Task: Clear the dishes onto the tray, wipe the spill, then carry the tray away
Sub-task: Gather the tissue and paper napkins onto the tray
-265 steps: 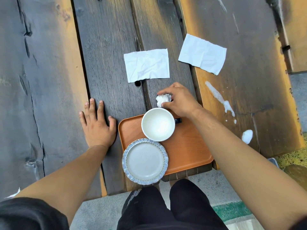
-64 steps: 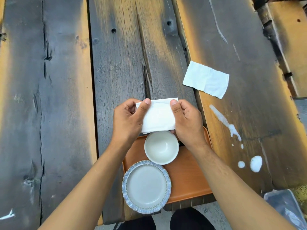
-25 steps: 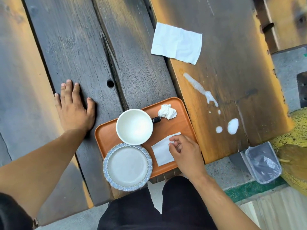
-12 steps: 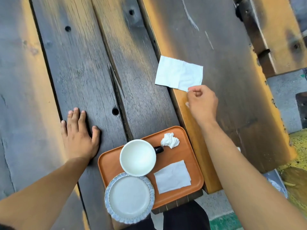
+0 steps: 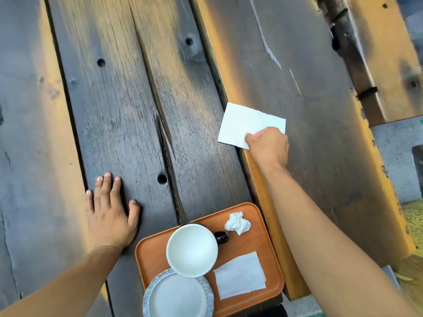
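Observation:
An orange tray (image 5: 267, 227) sits at the table's near edge. On it stand a white cup (image 5: 191, 250) with a dark handle and a grey plate (image 5: 177, 295) with a frilled rim, plus a crumpled tissue (image 5: 237, 223) and a flat napkin (image 5: 240, 275). Farther out on the wood lies another white napkin (image 5: 242, 121). My right hand (image 5: 269, 145) has curled fingers on that napkin's near corner and pinches it. My left hand (image 5: 108, 211) lies flat on the planks left of the tray. My right forearm hides the spill.
The table is made of dark weathered planks (image 5: 128, 106) with gaps and knot holes. A yellow-edged bench (image 5: 384, 65) runs along the far right, with grey ground beyond it.
My right hand has reached the far napkin and closed on its near corner. The view has tilted up, so the tray sits lower in frame. My left hand stays flat.

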Tool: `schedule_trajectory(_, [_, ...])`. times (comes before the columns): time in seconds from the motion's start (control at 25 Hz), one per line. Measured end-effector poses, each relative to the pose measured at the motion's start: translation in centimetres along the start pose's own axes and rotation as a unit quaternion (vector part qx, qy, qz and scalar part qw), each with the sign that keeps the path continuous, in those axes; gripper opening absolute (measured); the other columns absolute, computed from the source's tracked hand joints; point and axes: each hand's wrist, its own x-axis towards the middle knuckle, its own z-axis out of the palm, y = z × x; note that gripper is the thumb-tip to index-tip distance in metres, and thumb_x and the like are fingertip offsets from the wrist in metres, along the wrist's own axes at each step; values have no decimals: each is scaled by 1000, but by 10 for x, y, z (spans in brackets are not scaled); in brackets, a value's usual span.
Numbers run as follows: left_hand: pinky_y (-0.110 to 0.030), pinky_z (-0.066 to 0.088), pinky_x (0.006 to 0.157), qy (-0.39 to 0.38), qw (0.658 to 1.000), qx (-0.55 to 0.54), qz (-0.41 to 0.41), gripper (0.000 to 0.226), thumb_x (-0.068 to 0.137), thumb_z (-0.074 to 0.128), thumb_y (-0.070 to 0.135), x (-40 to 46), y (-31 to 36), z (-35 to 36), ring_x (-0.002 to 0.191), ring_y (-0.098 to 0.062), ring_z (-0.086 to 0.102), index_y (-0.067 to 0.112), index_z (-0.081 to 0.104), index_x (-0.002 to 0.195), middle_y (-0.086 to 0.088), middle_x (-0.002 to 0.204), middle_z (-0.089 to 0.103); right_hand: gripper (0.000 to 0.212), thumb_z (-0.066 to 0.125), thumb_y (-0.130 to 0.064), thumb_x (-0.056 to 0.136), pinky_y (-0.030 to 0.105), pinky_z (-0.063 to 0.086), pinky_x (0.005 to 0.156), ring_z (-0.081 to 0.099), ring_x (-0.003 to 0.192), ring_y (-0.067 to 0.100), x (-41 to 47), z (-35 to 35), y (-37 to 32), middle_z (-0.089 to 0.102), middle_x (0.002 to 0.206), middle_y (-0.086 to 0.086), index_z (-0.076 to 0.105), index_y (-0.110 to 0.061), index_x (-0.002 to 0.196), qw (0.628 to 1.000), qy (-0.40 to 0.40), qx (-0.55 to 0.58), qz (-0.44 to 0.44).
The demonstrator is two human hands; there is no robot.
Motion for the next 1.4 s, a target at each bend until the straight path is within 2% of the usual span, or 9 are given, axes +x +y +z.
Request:
schedule_trajectory(0.16, [-57,17,127,3,1000,5,2,72,88,41,39,1,-1,0,154,-38,30,1,46,149,-22,162,38,18,64,-26,81,30,55,66,69,75,33,-2,-3,-5,71,72,10,72,-19,66,999,-16,29,17])
schedule_trajectory(0.28, [-57,17,126,7,1000,4,3,72,88,41,39,1,0,0,153,-39,31,0,47,149,-23,162,39,29,64,-22,82,24,43,52,62,57,21,-3,-9,-3,59,53,0,65,-14,54,997,-25,67,29])
schedule_trajectory(0.36, [-57,17,126,7,1000,3,4,72,89,41,39,2,1,0,153,-39,31,0,47,149,-23,162,39,33,65,-23,84,23,44,54,58,52,14,-5,-12,0,58,49,-5,67,-12,53,996,-29,85,14])
schedule_trajectory(0.6, [-55,15,127,-1,1000,-2,-4,73,88,40,41,1,0,0,154,-37,30,1,46,150,-21,163,38,20,68,-31,92,30,56,76,66,75,10,-14,-15,10,70,77,-8,76,-16,83,993,-29,107,-36])
schedule_trajectory(0.72, [-55,16,127,4,1000,-1,-1,73,88,40,40,2,1,1,154,-37,31,1,47,149,-21,162,38,8,69,-24,87,35,54,85,65,89,15,-20,-20,12,69,96,-4,70,-20,81,988,3,102,-114])
schedule_trajectory(0.84, [-55,16,127,5,1000,4,0,73,89,40,41,0,0,2,154,-37,30,1,47,149,-21,162,38,9,69,-13,73,29,57,77,71,82,10,-26,-27,7,76,96,-6,60,-15,71,970,0,188,-156])
schedule_trajectory(1.04, [-56,15,128,2,1000,-4,-3,74,89,40,42,1,0,2,155,-36,28,1,47,150,-21,163,37,11,65,2,78,19,42,53,51,53,-1,-34,-32,-8,64,64,-4,58,-5,82,932,-51,341,-109])
schedule_trajectory(1.24, [-54,14,128,6,1000,-14,-4,74,89,40,43,2,0,2,155,-35,28,2,46,150,-20,163,38,26,49,11,92,18,50,56,66,66,3,-51,-50,-17,69,78,1,61,1,114,891,-163,419,-62])
schedule_trajectory(1.4, [-52,11,128,6,999,-30,-8,74,88,40,44,3,1,0,156,-34,27,4,47,150,-18,164,37,23,63,5,92,27,59,66,70,80,16,-79,-67,0,74,91,8,64,-5,112,858,-249,450,-23])
